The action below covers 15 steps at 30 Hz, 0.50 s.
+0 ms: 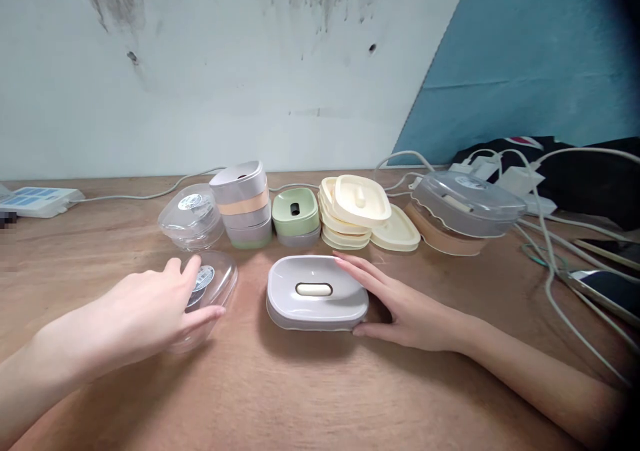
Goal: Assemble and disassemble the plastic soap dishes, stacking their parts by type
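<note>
My left hand (145,301) has its fingers and thumb around a clear plastic cover (223,277) with a round label, left of centre. Part of that cover is hidden under the hand. At the centre sits a grey oval-cornered plastic box (295,311), its dished top holding a cream bar in a slot. My right hand (395,304) grips the box's right end, thumb at the front edge and fingertips on the back corner. Behind it stand a green plastic piece (295,221) on a grey one and a stack of grey and peach pieces (245,204).
More clear covers (185,214) are stacked at the back left. Cream lids (363,201) pile up behind the box. A clear cover (470,201) lies over a brown piece at the right, beside white cables (547,251) and phones (607,291). A power strip (45,201) is far left.
</note>
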### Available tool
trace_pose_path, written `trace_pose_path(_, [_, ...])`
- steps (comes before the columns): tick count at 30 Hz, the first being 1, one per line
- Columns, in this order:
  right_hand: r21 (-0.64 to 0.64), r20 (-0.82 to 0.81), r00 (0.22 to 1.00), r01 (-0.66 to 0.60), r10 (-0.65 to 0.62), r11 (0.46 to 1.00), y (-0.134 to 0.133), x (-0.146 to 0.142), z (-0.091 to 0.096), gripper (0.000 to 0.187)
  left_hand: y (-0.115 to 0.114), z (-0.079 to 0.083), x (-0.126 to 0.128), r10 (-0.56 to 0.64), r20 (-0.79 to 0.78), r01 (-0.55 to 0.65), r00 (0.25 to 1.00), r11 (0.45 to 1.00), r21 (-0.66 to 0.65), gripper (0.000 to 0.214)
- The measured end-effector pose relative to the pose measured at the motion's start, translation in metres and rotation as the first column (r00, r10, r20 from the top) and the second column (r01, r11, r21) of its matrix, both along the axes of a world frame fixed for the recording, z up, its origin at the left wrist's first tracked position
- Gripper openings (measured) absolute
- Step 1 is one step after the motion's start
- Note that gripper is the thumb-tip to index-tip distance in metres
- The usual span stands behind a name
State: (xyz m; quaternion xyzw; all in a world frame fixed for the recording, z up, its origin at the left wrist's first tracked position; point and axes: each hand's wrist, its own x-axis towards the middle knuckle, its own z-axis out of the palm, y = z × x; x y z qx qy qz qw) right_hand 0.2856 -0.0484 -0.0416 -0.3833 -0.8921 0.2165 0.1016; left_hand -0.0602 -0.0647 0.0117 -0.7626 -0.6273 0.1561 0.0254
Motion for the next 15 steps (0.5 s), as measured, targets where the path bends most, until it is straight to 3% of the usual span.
trace_pose_path(3, [-0.004,0.005,1.0,-0.003,0.003,1.0,0.0,-0.001,0.001,0.087,0.001,0.004,0.001,0.024,0.058,-0.021,0.998,0.998,-0.056,0.057])
trace_pose_path(9, [-0.006,-0.002,1.0,-0.005,0.005,1.0,0.0,0.0,0.001,0.086,0.002,0.022,0.01,0.113,0.022,-0.112,0.993,0.992,-0.05,0.048])
trace_pose_path(15, [-0.005,-0.012,1.0,-0.007,0.006,1.0,0.0,-0.001,0.001,0.086,0.002,0.016,0.011,0.076,-0.034,-0.076,0.997,0.997,-0.02,0.047])
